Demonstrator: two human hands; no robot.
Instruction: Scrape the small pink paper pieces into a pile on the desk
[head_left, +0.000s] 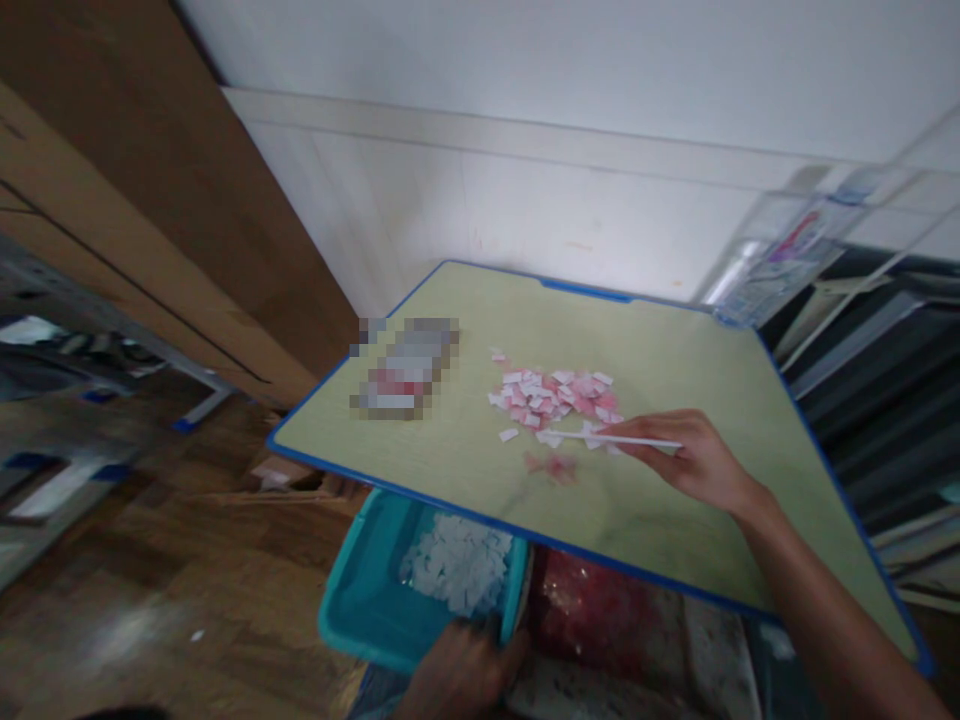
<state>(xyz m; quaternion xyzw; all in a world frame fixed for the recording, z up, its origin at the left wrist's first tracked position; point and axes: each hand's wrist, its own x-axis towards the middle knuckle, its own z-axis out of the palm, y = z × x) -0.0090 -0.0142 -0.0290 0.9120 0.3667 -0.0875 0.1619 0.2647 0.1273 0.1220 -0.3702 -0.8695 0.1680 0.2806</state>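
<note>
My right hand [694, 455] is closed around a thin white stick [600, 437], held nearly level over the table. The stick's far end is at the front edge of a pile of small white paper pieces [544, 397], with pink bits mixed in. A blurred pinkish clump [551, 466] lies nearer me. Below the table edge, my left hand [465, 668] is curled over the near right corner of a teal basin [360, 600]; its fingers are blurred and partly hidden. Inside the basin lies a heap of wet-looking white pieces [461, 562].
The pale yellow table [465, 300] has a blue edge and stands by a white wall. A pixelated flat object [409, 370] lies on its left. Beneath the front edge is a reddish wet surface [592, 600]. A clear plastic bottle [795, 250] stands at the back right; cardboard [150, 200] is left.
</note>
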